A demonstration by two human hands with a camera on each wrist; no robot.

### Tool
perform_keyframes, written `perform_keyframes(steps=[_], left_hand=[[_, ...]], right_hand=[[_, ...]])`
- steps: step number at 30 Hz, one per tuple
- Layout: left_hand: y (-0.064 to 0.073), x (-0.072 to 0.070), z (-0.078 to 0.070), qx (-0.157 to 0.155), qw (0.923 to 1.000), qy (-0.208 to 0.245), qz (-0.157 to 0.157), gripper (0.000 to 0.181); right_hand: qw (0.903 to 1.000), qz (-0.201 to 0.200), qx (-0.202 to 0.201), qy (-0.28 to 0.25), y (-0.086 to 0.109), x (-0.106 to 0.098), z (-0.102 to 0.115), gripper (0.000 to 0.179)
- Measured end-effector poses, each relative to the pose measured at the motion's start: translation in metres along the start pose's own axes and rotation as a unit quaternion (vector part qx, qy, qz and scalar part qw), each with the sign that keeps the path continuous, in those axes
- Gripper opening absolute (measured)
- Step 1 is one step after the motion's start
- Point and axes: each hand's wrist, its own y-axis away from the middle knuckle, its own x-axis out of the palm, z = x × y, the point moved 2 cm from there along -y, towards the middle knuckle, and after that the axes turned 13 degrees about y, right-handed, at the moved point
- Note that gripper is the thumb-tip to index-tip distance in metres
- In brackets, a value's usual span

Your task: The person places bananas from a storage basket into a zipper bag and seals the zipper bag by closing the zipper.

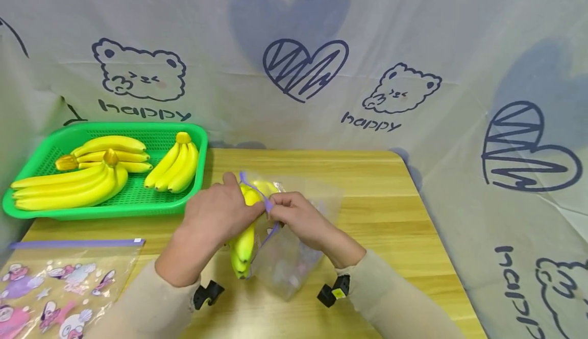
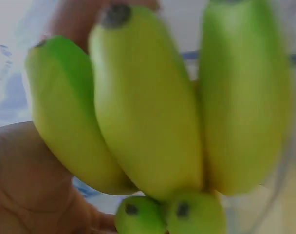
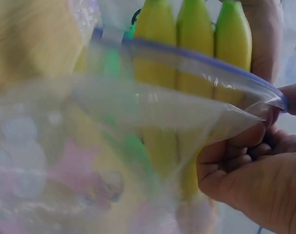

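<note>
My left hand (image 1: 216, 209) holds a bunch of yellow bananas (image 1: 243, 247) with greenish tips, its thumb close to the bag's purple zip edge. Beside it, my right hand (image 1: 300, 216) pinches the rim of a clear zip bag (image 1: 289, 262). The bag's mouth gapes around part of the bunch. Large in the left wrist view are the banana tips (image 2: 143, 102), with the left palm (image 2: 31, 180) at their side. From the right wrist, the purple zip strip (image 3: 187, 53) crosses in front of the bananas (image 3: 194, 29), its end between the thumb and finger.
A green basket (image 1: 202, 175) with several banana bunches stands at the back left of the wooden table (image 1: 381, 216). Another printed zip bag (image 1: 73, 288) lies flat at the front left. White cloth with bear and heart drawings (image 1: 305, 68) surrounds the table.
</note>
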Motion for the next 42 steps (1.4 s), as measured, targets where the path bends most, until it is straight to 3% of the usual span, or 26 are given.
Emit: perform_keyframes(steps=[5, 10, 15, 17, 20, 29, 34, 42], left_hand=[[-0.024, 0.022, 0.014, -0.014, 0.9984, 0.054, 0.007, 0.101], [-0.033, 0.025, 0.019, -0.004, 0.9950, 0.096, 0.028, 0.108], [-0.035, 0.020, 0.016, 0.007, 0.9953, 0.085, 0.047, 0.076], [-0.036, 0.020, 0.016, 0.005, 0.9958, 0.076, 0.050, 0.065], [-0.036, 0.019, 0.017, 0.001, 0.9971, 0.061, 0.047, 0.064], [-0.034, 0.014, 0.023, -0.029, 0.9936, 0.065, 0.087, 0.105], [-0.035, 0.015, 0.023, -0.049, 0.9919, 0.065, 0.098, 0.113], [-0.037, 0.018, 0.020, -0.036, 0.9941, 0.081, 0.062, 0.110]], right_hand=[[0.9973, -0.011, 0.027, -0.067, -0.008, 0.000, -0.021, 0.022], [0.9915, -0.027, 0.030, -0.124, -0.011, 0.000, -0.026, 0.022], [0.9878, -0.043, 0.028, -0.147, -0.010, -0.003, -0.023, 0.020], [0.9880, -0.042, 0.028, -0.146, -0.010, -0.003, -0.022, 0.020], [0.9883, -0.041, 0.027, -0.144, -0.010, -0.003, -0.022, 0.020], [0.9916, -0.036, 0.023, -0.123, -0.008, -0.002, -0.020, 0.021], [0.9937, -0.042, 0.027, -0.100, -0.006, -0.001, -0.016, 0.019], [0.9957, -0.045, 0.026, -0.076, -0.006, 0.003, -0.012, 0.020]])
